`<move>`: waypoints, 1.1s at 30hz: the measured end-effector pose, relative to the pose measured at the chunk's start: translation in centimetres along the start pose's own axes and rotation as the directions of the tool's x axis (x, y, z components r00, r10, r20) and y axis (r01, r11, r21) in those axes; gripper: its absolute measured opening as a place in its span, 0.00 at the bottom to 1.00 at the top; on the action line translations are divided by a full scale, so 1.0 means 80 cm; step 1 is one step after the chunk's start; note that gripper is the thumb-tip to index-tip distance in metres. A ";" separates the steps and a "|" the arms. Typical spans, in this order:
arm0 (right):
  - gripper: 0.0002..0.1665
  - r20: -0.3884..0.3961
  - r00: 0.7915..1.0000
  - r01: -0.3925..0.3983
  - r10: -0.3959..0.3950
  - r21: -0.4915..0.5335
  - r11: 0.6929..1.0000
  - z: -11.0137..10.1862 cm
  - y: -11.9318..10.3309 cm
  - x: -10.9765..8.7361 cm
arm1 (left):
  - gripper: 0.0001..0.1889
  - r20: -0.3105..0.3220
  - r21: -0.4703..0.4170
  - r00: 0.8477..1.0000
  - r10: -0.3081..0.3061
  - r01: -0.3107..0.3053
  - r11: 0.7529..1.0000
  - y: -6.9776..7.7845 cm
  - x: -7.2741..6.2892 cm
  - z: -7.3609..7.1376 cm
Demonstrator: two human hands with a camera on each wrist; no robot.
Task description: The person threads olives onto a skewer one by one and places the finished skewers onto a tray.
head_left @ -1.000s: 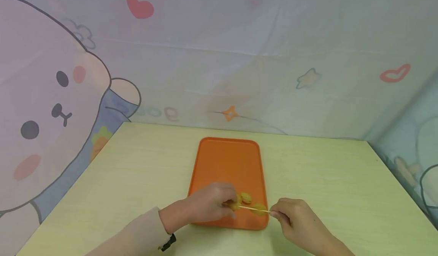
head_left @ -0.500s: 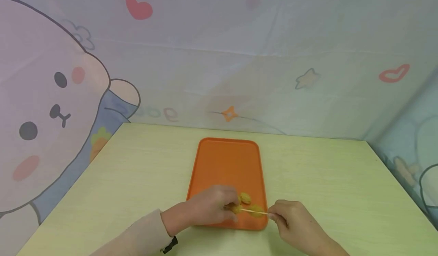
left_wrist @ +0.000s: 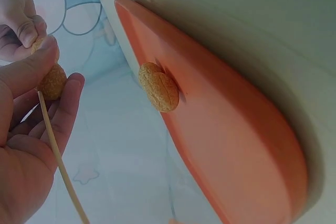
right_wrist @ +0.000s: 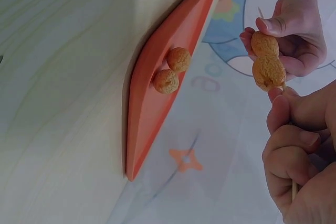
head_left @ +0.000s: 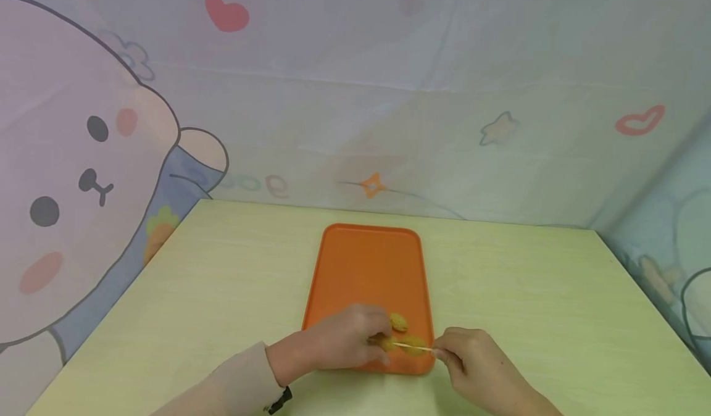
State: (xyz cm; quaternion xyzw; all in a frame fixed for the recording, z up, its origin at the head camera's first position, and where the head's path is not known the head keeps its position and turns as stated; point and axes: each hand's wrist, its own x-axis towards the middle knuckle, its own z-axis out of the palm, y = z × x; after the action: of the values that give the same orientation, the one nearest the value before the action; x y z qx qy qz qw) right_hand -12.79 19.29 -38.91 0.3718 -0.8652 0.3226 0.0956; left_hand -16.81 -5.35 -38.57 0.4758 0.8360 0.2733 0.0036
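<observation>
Two golden-brown, wrinkled balls that look fried (right_wrist: 269,72) sit end to end on a thin wooden skewer (left_wrist: 62,166). My left hand (head_left: 351,336) pinches the farther ball between thumb and fingers, over the near part of the orange tray (head_left: 372,262). Past that ball, a bare length of skewer sticks out beside the left palm. With thumb and curled fingers, my right hand (head_left: 479,361) grips the skewer's other part, fingertips right at the nearer ball in the right wrist view. Two similar balls (right_wrist: 179,59) lie side by side on the tray.
The tray lies lengthwise on a pale wood-grain table (head_left: 516,292). Behind the table hangs a printed cloth (head_left: 344,95) with a cartoon bear, hearts and stars. A dark band (head_left: 279,400) shows at the left wrist.
My left hand has shifted slightly right and nearer, while my right hand has moved slightly left. The stretch of skewer showing between them has become shorter.
</observation>
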 end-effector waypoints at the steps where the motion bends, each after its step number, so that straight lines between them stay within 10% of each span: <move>1: 0.07 -0.001 1.000 0.001 -0.001 -0.001 1.000 0.000 0.000 0.000 | 0.11 -0.002 -0.001 1.000 0.004 -0.004 1.000 -0.001 0.000 0.001; 18: 0.10 -0.054 0.995 0.078 -0.082 -0.074 0.994 -0.008 0.009 -0.005 | 0.12 0.043 0.022 0.999 0.024 -0.025 0.999 0.001 0.012 -0.003; 33: 0.16 -0.119 0.987 0.096 -0.109 -0.111 0.989 -0.040 0.008 -0.008 | 0.23 -0.053 0.036 0.998 0.045 -0.043 0.998 -0.005 0.011 -0.029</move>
State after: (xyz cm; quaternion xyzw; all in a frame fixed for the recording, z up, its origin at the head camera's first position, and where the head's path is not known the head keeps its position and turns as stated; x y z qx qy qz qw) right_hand -13.05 22.00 -36.96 0.3896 -0.8528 0.2942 0.1855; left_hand -18.26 -5.86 -36.52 0.4864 0.8298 0.2716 -0.0333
